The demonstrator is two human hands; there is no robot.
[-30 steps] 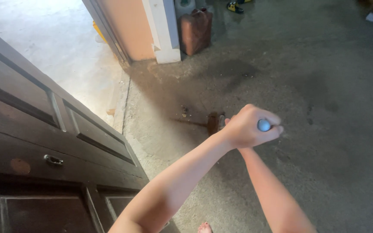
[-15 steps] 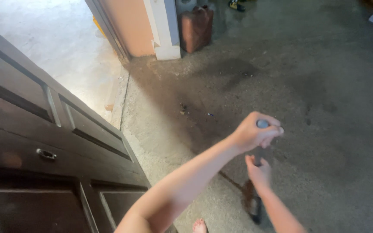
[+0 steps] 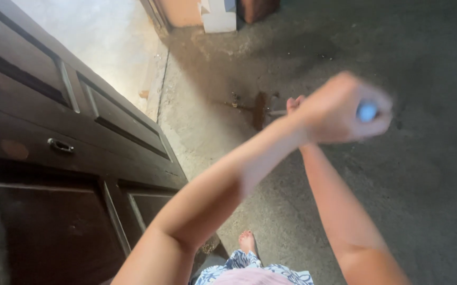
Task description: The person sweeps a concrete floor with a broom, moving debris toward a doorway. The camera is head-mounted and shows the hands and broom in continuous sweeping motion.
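grey concrete floor [image 3: 397, 200], dark wooden door [image 3: 54, 158] at frame left. left hand [image 3: 339, 108], blurred, is fisted round the blue-capped broom handle [image 3: 368, 111] at upper right; right hand [image 3: 294, 104] mostly hidden behind it, grip unclear; broom head [image 3: 260, 110] on the floor at upper centre.

Daylight enters from the upper left of the frame, where the pale floor [image 3: 107, 37] outside the doorway is washed out almost to white. The rest is dim: the concrete floor [image 3: 423, 158] at right sinks into grey shadow, and the dark wooden door [image 3: 54, 158] at left shows only faint sheen on its panels. The left hand [image 3: 339, 108] in the centre right is smeared by motion blur, its edges soft, as is the blue handle end [image 3: 368, 111]. Straight lines bow slightly near the frame edges.
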